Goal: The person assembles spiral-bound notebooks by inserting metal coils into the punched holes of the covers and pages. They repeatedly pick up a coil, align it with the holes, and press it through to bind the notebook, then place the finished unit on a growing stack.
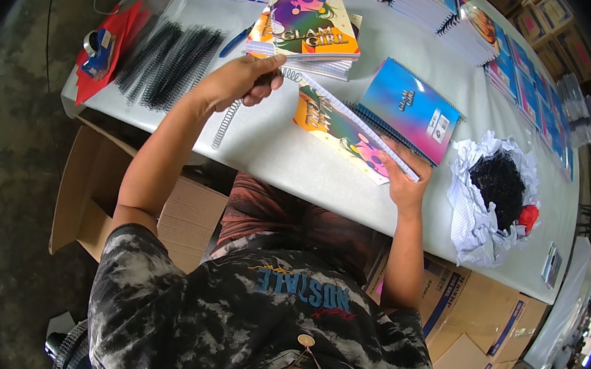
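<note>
My left hand is closed in a pinch on a dark spiral binding coil. One part of the coil hangs below the hand toward the table; another runs right to the near corner of a notebook's punched edge. That notebook has a yellow and multicoloured cover with a drawn figure and is held tilted, its page edge upward. My right hand grips its right end. Just beyond the left hand stands a stack of matching unbound notebooks. Blue-and-pink notebooks with dark coils lie beyond the held one.
Loose black coils lie at left, near a tape dispenser on red sheets and a blue pen. Crumpled paper with black scraps sits at right. Bound notebooks line the table's far side. Cardboard boxes stand below.
</note>
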The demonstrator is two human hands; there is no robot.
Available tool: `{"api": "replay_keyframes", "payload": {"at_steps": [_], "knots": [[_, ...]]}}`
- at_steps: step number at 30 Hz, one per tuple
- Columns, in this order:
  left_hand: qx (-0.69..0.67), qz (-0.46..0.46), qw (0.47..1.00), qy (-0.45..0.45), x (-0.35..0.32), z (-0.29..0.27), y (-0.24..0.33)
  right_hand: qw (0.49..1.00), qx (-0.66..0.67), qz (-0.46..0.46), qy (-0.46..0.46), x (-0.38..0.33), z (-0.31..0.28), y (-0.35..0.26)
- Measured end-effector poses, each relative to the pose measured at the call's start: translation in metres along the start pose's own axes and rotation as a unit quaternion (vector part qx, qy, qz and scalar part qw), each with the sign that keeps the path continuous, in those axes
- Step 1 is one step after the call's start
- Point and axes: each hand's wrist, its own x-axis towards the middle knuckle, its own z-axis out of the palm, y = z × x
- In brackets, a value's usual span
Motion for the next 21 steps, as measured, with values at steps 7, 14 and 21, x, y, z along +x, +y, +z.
{"api": "replay_keyframes", "payload": {"at_steps": [7, 14, 21], "knots": [[0.246, 0.243, 0.938, -0.015, -0.004, -0.009, 0.021, 0.999, -0.017, 0.033, 0.003, -0.006, -0.004, -0.001], [0.257, 0.190, 0.947, 0.028, -0.018, 0.010, 0.011, 0.997, 0.003, 0.062, 0.035, -0.007, 0.000, 0.002], [0.135, 0.126, 0.982, 0.029, -0.006, 0.015, -0.010, 0.999, 0.011, 0.039, 0.015, -0.009, 0.001, 0.004]]}}
